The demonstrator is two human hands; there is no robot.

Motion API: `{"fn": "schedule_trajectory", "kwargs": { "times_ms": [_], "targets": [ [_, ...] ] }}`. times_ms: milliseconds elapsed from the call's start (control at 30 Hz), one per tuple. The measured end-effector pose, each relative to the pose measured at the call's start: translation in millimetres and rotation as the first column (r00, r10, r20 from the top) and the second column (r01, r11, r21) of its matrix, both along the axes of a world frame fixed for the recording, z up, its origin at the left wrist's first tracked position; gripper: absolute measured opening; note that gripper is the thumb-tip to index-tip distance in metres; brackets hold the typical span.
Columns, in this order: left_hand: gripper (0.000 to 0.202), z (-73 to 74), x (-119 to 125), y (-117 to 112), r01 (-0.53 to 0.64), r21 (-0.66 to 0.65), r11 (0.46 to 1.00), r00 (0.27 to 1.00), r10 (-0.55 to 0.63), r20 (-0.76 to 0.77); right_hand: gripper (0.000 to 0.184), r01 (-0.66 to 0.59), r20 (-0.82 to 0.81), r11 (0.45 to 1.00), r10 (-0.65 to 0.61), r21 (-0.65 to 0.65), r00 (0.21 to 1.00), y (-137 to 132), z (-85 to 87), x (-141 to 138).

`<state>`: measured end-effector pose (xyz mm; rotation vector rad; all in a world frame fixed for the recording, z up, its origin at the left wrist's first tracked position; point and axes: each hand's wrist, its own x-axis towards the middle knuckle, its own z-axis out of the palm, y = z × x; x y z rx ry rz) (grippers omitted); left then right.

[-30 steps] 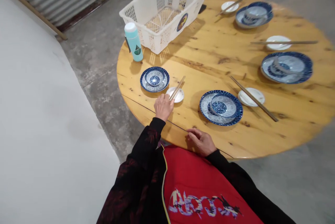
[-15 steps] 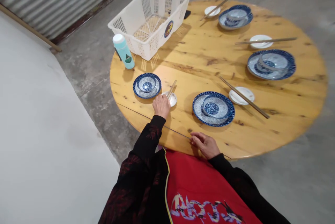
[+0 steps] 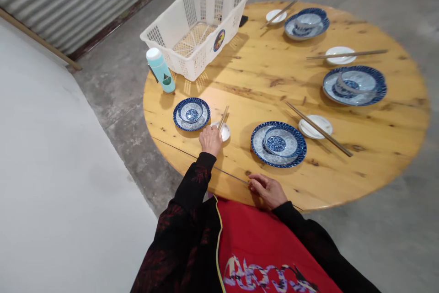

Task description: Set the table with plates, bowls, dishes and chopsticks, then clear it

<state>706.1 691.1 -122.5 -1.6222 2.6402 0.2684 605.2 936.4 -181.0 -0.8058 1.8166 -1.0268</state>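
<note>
My left hand is closed on a pair of wooden chopsticks, which point away from me over a small white dish. The fingers hide the near ends of the chopsticks and part of the dish. Left of that hand, a blue-patterned plate carries a matching bowl. My right hand rests at the table's near edge, fingers loosely curled and apart, with nothing visible in them. Just beyond it sits another blue-rimmed plate with a bowl on it.
The round wooden table holds a white plastic basket and an upright turquoise bottle at its left. Chopsticks lie across a white dish. Farther place settings include a blue plate and another plate.
The view has tilted very slightly. My left hand stays at the small dish with the chopsticks, and my right hand has not visibly moved on the table edge.
</note>
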Motion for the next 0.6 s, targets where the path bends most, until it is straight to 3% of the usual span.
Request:
{"fn": "schedule_trajectory", "kwargs": {
  "times_ms": [600],
  "targets": [
    [0.021, -0.4, 3.8, -4.2, 0.023, 0.007, 1.000, 1.000, -0.023, -0.003, 0.041, -0.018, 0.025, 1.000, 0.018, 0.009, 1.000, -1.3, -1.8, 5.5]
  ]
}}
